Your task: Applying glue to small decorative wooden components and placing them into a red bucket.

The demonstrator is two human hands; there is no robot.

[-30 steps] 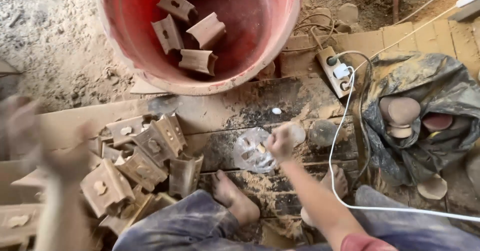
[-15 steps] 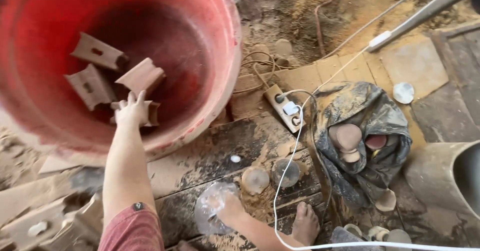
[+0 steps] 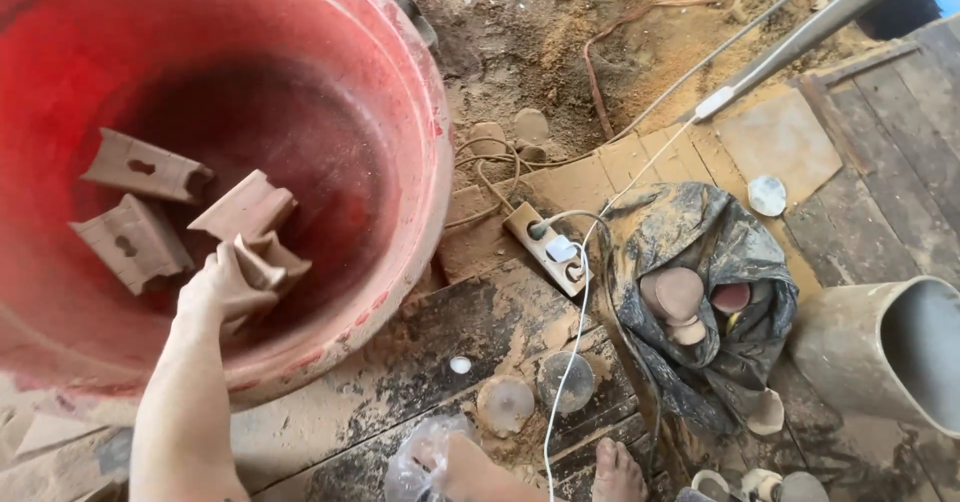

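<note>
A big red plastic tub fills the upper left, standing on dusty wooden planks. Inside it lie three brown clay blocks, each with a slot through it. The left hand reaches over the tub's rim, fingers curled round a fourth clay piece, held just beside the others. To the right sits a crumpled dark plastic sheet cradling rounded clay lumps, with a white power strip nearby. At the bottom edge the right hand pinches a clear plastic bag near a bare foot.
</note>
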